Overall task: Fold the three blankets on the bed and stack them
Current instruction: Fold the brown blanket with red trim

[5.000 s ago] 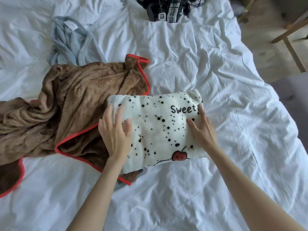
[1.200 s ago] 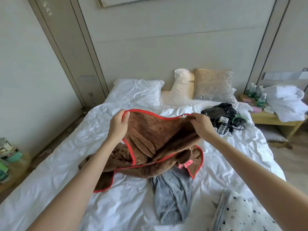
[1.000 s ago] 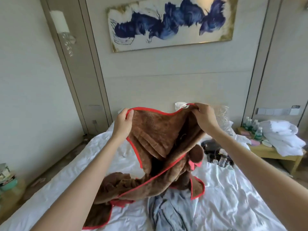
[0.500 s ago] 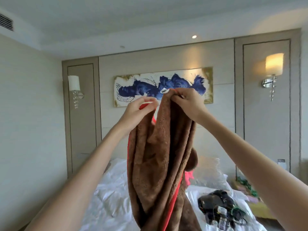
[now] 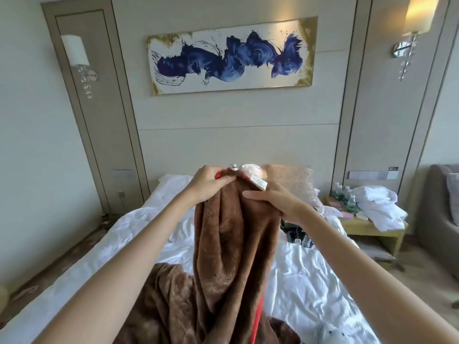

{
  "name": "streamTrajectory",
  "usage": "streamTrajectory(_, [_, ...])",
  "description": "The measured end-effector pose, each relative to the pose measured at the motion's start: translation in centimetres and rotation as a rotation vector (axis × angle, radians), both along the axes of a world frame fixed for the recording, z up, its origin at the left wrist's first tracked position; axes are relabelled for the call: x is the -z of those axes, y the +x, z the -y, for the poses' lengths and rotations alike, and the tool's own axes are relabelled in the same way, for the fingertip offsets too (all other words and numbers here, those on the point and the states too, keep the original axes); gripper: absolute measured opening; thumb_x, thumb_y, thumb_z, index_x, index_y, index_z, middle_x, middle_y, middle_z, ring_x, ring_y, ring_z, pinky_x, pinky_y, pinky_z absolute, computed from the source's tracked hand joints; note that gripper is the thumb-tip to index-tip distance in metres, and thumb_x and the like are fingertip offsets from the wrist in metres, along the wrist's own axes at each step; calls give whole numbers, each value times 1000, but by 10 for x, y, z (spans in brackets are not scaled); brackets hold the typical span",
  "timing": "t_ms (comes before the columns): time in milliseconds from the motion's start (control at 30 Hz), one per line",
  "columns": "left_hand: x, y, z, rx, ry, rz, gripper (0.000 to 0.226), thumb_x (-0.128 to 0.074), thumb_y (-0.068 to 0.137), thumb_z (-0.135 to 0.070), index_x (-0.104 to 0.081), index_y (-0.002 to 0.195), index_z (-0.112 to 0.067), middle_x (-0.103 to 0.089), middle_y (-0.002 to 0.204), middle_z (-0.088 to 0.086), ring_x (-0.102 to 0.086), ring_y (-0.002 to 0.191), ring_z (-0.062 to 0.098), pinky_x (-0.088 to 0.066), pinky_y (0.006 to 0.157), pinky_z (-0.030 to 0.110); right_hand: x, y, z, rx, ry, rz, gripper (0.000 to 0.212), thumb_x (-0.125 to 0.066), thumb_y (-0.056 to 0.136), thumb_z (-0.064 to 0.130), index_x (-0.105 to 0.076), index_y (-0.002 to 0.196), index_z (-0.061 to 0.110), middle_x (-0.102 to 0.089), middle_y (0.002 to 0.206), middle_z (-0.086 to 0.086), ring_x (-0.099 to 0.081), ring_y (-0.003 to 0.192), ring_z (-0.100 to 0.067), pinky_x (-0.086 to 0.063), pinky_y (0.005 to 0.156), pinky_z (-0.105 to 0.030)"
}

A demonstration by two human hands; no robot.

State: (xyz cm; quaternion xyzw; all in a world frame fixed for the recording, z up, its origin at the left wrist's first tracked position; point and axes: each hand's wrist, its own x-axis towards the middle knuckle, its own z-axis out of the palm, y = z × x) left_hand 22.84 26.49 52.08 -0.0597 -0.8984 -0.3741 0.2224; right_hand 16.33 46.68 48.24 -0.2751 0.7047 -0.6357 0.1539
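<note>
I hold a brown fleece blanket (image 5: 233, 249) with red edging up over the white bed (image 5: 305, 289). My left hand (image 5: 208, 182) pinches its top edge at a corner with a white care label. My right hand (image 5: 270, 199) grips the same top edge just to the right, thumb laid flat across the pile. The blanket hangs in long folds, and its lower part bunches on the sheet. A sliver of the white spotted blanket (image 5: 330, 335) shows at the bottom right. The grey blanket is hidden.
White pillows and a beige cushion (image 5: 290, 180) lie at the headboard. Black gear with cables (image 5: 295, 234) sits on the bed's right side. A bedside table (image 5: 367, 227) holds bottles and white towels. A grey armchair (image 5: 444, 219) stands far right.
Both hands have come down from head height to about chest height with the brown blanket, and the camera has tilted down. More of the blanket now rests on the bed.
</note>
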Motion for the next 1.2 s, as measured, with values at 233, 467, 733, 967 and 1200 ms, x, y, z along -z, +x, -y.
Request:
streamTrajectory(233, [27, -5, 32, -267, 304, -139, 17, -64, 92, -23, -74, 93, -9, -64, 85, 2, -55, 82, 13, -39, 72, 27, 100, 18, -6, -38, 342, 85, 40, -91, 60, 29, -74, 92, 13, -76, 91, -8, -73, 88, -24, -59, 85, -38])
streamTrajectory(467, [30, 15, 62, -380, 525, -286, 12, -61, 92, -18, -68, 83, -19, -62, 80, 5, -52, 78, 15, -39, 71, 31, 162, 14, -30, -29, 840, 72, 55, -74, 80, 45, -67, 116, 4, -67, 118, -13, -62, 105, -23, -45, 99, -33])
streamTrajectory(733, [50, 24, 85, -546, 527, -268, 33, -60, 93, -27, -61, 83, 4, -47, 67, 6, -42, 65, 17, -30, 61, 31, 156, -8, -40, 464, 274, 58, 21, -52, 98, 14, -70, 98, 4, -61, 84, -16, -53, 79, -19, -40, 67, -27])
streamTrajectory(967, [32, 29, 83, -587, 416, -156, 18, -71, 82, -16, -66, 99, -12, -64, 92, 2, -60, 87, 22, -39, 71, 27, 3, -4, -15, 435, -122, -299, 18, -54, 94, 11, -70, 91, 17, -71, 97, -15, -61, 90, -19, -49, 86, -38])
streamTrajectory(1200, [25, 36, 15, 93, 210, -28, 22, -72, 85, -37, -68, 107, -39, -70, 109, -19, -61, 100, -7, -41, 84, 4, -48, 25, 21, 151, 132, -626, 24, -71, 80, 8, -60, 63, 21, -48, 55, 12, -43, 57, -1, -34, 58, -20])
